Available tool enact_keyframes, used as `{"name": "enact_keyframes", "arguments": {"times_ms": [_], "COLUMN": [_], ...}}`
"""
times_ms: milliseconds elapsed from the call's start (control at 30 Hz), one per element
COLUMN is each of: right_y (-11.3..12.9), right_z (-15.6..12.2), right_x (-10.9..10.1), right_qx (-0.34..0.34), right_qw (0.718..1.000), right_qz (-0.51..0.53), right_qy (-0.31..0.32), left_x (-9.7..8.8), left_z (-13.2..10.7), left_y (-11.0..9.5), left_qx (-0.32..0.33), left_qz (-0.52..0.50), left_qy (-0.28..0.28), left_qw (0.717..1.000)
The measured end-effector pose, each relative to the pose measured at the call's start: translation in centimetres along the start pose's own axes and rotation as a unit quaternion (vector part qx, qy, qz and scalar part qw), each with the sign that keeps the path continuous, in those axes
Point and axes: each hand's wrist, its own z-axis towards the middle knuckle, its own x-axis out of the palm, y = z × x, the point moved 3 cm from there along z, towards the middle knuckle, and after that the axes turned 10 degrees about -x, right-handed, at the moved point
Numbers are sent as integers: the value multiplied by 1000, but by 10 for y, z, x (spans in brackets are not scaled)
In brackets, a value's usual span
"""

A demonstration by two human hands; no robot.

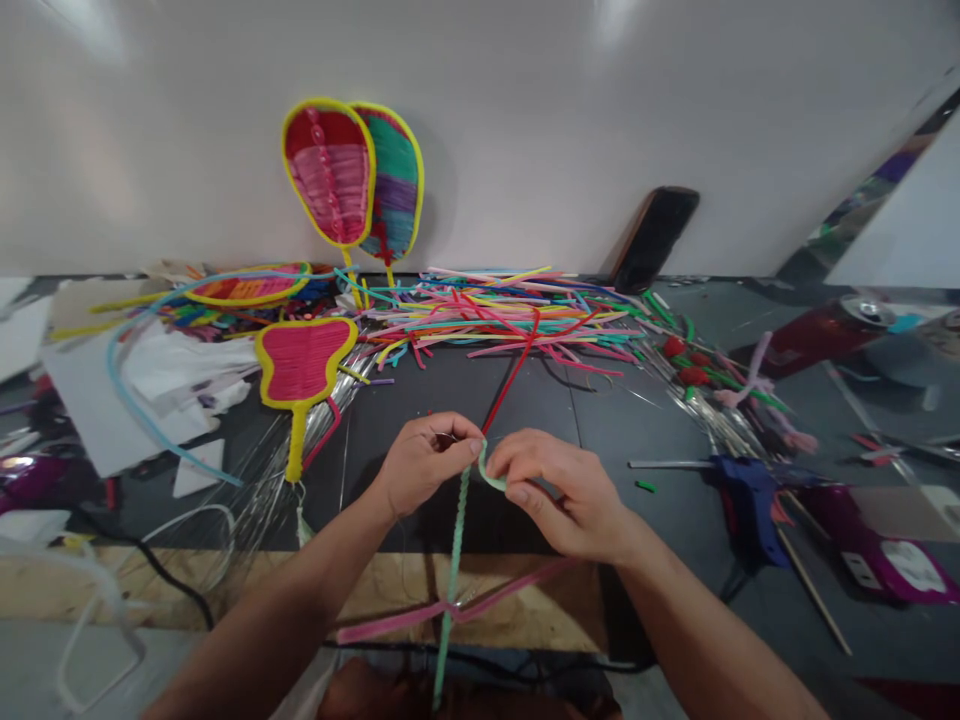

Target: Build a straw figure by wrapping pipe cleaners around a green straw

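Observation:
My left hand [433, 460] pinches a twisted pale green pipe cleaner [457, 540] near its top, where a red pipe cleaner [510, 385] rises out of the grip toward the back. Close beside it, my right hand [559, 490] holds the curved free end of the green strand between thumb and fingers. Lower down, a pink pipe cleaner [397, 622] crosses the green stem and sticks out to both sides. The green stem runs down toward my body. The exact joint of red and green is hidden by my left fingertips.
Colourful pipe cleaners [510, 320] lie heaped along the wall. Two fan shapes [330, 175] lean there, and a pink fan [304, 365] lies left. At right are a phone [656, 238], a can [821, 335], a blue glue gun [750, 505] and artificial red flowers [694, 375].

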Motion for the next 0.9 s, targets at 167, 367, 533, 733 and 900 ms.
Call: {"name": "enact_keyframes", "arguments": {"times_ms": [167, 367, 533, 733, 900], "right_y": [0, 3, 5, -4, -6], "right_z": [-1, -2, -2, -3, -3], "right_x": [-3, -7, -12, -27, -30], "right_qx": [-54, -92, -74, -37, 31], "right_qw": [998, 986, 972, 927, 888], "right_qz": [-15, -130, -192, -364, -458], "right_qy": [16, 54, 110, 79, 25], "left_x": [1, -2, -2, -2, -3], "left_z": [-1, 2, 2, 3, 4], "left_y": [-1, 0, 2, 5, 5], "left_qx": [4, 7, 2, -17, -16], "left_qz": [12, 20, 15, -7, -16], "left_qy": [8, -19, -13, -7, -13], "left_qw": [1000, 1000, 1000, 1000, 1000]}}
